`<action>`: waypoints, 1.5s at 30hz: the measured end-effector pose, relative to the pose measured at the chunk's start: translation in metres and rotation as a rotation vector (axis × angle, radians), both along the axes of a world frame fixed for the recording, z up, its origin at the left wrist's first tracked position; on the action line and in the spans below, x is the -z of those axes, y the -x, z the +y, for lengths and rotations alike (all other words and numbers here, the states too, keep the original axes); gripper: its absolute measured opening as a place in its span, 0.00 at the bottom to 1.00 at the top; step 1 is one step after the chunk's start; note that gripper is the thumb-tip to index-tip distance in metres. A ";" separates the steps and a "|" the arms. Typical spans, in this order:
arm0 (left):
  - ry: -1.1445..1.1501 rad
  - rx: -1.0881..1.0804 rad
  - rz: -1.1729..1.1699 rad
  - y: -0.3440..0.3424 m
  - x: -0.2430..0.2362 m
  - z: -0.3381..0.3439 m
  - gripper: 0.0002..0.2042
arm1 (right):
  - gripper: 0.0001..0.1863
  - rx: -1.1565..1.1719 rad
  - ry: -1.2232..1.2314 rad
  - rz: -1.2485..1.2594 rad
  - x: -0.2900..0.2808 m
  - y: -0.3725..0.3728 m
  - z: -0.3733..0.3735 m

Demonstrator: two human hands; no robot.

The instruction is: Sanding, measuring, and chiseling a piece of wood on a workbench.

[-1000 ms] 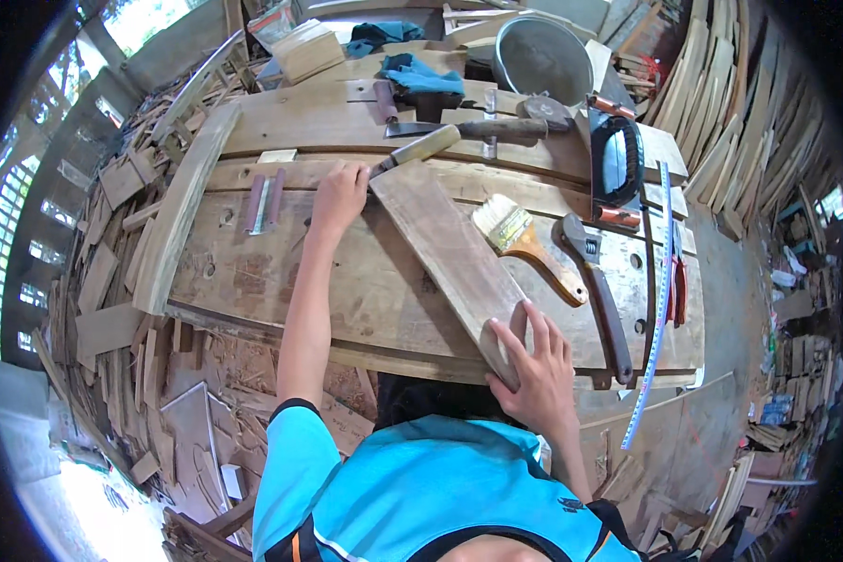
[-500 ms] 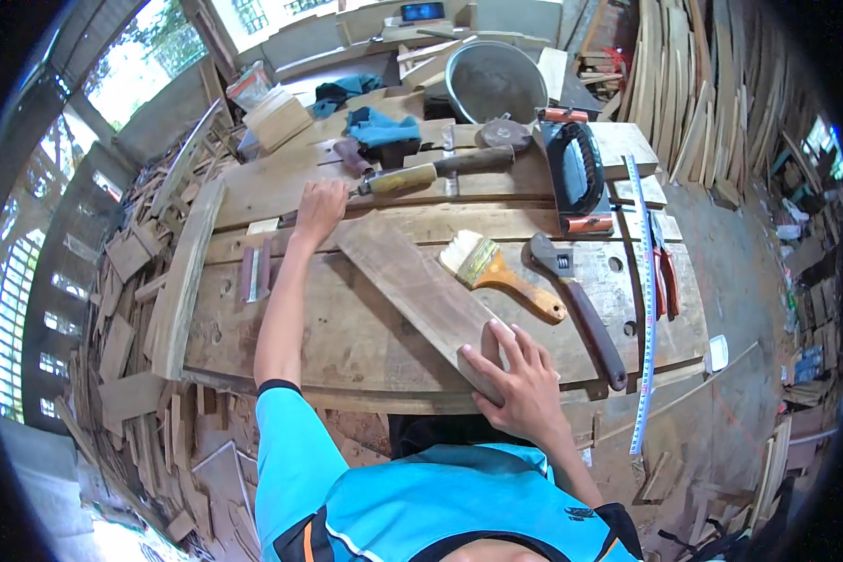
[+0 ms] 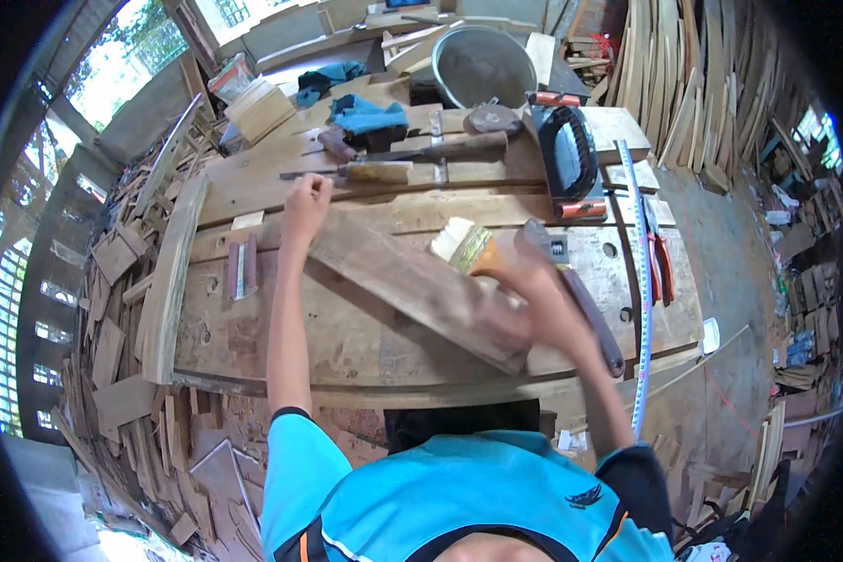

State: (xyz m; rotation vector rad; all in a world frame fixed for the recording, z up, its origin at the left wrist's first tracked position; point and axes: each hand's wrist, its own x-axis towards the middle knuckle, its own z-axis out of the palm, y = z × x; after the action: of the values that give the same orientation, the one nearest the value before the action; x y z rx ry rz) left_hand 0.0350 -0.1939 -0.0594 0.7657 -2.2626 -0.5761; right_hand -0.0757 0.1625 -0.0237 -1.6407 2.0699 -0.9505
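From my distant post I follow everything by the plank (image 3: 393,276), which slants over the workbench (image 3: 253,337), far end to the left and near end to the right; that near end is smeared, so I can't tell whether it sits flat. Nearest me, below the plank, is the wearer's blue shirt (image 3: 431,496). At the plank's near end is the right hand (image 3: 541,295), too blurred for me to judge whether it grips anything. Just right of the plank I see a wrench (image 3: 595,323), partly covered by that hand, and a brush (image 3: 461,244) with pale bristles. Farther right of it run a measuring tape (image 3: 643,300) and red-handled pliers (image 3: 663,267). Left of the plank sits a pair of purplish strips (image 3: 251,265). Beyond the plank's far end the left hand (image 3: 307,199) has its fingers curled in, right by a chisel (image 3: 379,172); I can't tell whether they touch it. Past the plank to the right stands a black-handled tool (image 3: 564,155), with a second wooden-handled tool (image 3: 468,145) behind the chisel. Farther behind the plank I make out a blue cloth (image 3: 370,114) and a metal basin (image 3: 485,67).
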 end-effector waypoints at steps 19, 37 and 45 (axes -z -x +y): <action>-0.062 -0.011 -0.001 -0.020 0.012 0.008 0.17 | 0.25 0.320 0.214 0.216 -0.042 -0.077 0.023; -0.117 0.036 0.020 -0.014 0.021 -0.006 0.16 | 0.38 0.145 0.033 0.116 -0.024 -0.084 0.005; -0.127 0.277 0.041 0.018 0.022 0.000 0.09 | 0.33 0.180 0.177 0.218 -0.026 -0.042 -0.109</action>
State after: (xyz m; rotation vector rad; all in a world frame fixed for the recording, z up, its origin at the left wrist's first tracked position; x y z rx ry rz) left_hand 0.0165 -0.1939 -0.0811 0.4971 -2.3271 -0.8632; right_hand -0.0339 0.0539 0.0024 -1.7356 2.3725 -1.0827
